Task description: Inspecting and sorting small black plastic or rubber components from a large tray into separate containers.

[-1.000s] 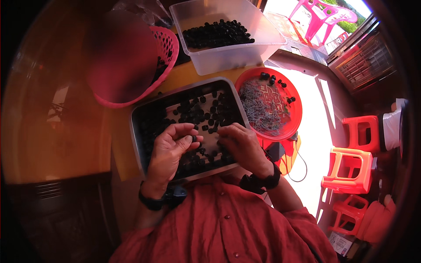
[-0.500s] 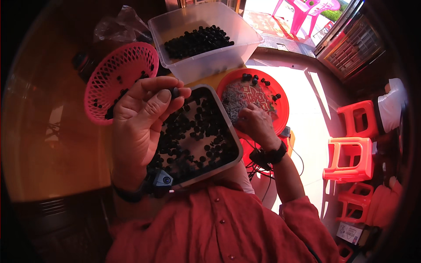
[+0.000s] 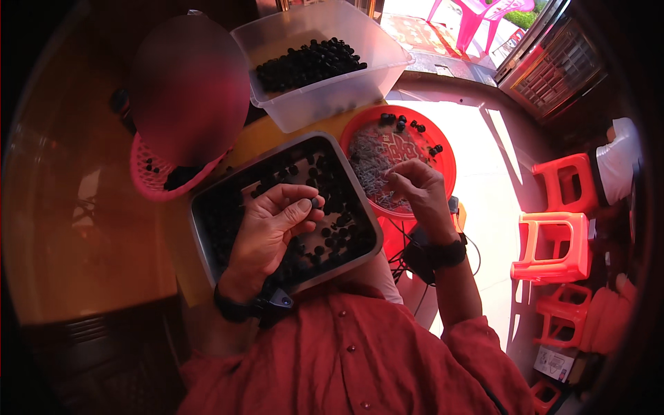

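My left hand (image 3: 266, 232) pinches a small round black plastic piece (image 3: 315, 203) between thumb and fingers. It hangs over a grey-rimmed tray (image 3: 358, 185) scattered with many similar black pieces. On the right, my right hand (image 3: 427, 197) has thumb and forefinger together above the near side of a round red plate (image 3: 447, 155). Whatever sits in that pinch is too small to make out. A heap of thin grey metal bits (image 3: 366, 169), like small screws or pins, covers the plate's left part, with a few black pieces at its far and right edges.
Behind the tray stands a translucent plastic bin (image 3: 325, 111) holding a pile of black pieces. A pink lattice basket (image 3: 144, 173) is at left, partly covered by a blurred dark-red patch (image 3: 187, 90). Red stools (image 3: 553, 242) line the right; black cables (image 3: 415, 259) hang below the plate.
My left hand has moved right and down from beside the basket to over the tray, still pinching a black piece. My right hand has lifted slightly rightward from the metal bits. The blurred patch has appeared.
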Tool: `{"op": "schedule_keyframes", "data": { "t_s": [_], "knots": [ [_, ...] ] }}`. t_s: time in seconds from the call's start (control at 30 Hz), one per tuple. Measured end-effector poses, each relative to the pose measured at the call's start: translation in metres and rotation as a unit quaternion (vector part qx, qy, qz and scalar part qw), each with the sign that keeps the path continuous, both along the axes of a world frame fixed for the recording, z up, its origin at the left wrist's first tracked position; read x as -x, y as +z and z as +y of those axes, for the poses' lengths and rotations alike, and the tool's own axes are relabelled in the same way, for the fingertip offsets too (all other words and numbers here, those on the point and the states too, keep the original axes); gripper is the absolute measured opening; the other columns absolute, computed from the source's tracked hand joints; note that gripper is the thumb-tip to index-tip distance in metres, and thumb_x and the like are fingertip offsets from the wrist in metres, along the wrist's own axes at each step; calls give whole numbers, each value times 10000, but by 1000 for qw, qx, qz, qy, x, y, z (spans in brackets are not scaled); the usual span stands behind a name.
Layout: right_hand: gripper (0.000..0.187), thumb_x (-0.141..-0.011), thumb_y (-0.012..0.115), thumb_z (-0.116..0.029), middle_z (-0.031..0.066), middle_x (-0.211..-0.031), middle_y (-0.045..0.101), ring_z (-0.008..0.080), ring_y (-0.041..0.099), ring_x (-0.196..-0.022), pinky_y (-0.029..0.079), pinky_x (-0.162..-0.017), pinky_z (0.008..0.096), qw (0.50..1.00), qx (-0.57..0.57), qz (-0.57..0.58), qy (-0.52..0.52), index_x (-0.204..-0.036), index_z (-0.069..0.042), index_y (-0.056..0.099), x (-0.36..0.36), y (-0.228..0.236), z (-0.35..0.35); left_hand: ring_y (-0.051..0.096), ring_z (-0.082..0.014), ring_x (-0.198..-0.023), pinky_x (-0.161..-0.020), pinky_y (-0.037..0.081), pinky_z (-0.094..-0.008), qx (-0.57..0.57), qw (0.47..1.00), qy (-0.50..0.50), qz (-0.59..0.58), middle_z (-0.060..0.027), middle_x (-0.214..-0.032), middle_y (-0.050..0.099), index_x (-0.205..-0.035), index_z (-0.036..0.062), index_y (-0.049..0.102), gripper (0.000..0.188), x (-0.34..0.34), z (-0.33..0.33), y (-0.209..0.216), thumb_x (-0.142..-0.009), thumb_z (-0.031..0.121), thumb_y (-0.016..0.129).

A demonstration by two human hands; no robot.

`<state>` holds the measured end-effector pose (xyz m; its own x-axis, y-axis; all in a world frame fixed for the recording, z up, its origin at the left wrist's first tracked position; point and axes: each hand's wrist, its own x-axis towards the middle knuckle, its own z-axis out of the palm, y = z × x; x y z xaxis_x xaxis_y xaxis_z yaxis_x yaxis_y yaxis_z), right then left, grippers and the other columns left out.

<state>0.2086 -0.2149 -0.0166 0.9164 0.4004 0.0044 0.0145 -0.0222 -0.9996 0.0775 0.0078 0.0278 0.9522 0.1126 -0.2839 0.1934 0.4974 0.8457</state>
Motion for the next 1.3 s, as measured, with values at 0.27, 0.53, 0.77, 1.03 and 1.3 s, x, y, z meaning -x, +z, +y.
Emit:
{"op": "schedule_keyframes", "data": {
  "t_s": [0.27,0.53,0.77,1.03,1.3],
  "knots": [
    [91,-866,617,-71,45,-808,650,91,627,-699,505,-594,206,979,-104,100,144,-914,6,615,43,23,44,626,-137,-887,-761,523,-227,38,999,9,-10,-95,-1031,632,-1075,14,588,191,14,0,-19,-886,14,559],
    [135,-867,617,-59,14,-844,640,52,582,-714,482,-633,198,969,-120,140,165,-989,-3,615,70,16,67,606,-96,-845,-763,500,-218,-83,995,47,-7,-52,-976,623,-1082,-5,583,214,31,-2,-27,-867,-1,578],
    [128,-865,624,-59,-4,-861,622,59,572,-764,463,-663,196,979,-128,86,138,-986,-17,624,86,-2,73,585,-88,-838,-746,494,-218,-252,958,118,-63,-41,-948,598,-1158,6,521,400,35,-17,-27,-785,-118,593],
    [95,-821,623,11,30,-821,589,68,564,-723,450,-621,209,991,-80,-9,110,-915,12,624,90,-9,78,626,-160,-734,-602,516,-258,-510,844,130,-105,-98,-894,605,-1184,21,501,499,33,-24,-30,-715,-97,624],
    [106,-794,636,12,61,-810,597,113,592,-688,466,-590,238,992,-65,-30,102,-899,2,625,92,-15,75,566,-139,-700,-630,488,-251,-582,790,140,-133,-77,-893,588,-1250,45,482,599,36,-30,-35,-690,-127,609]
  ]
}}
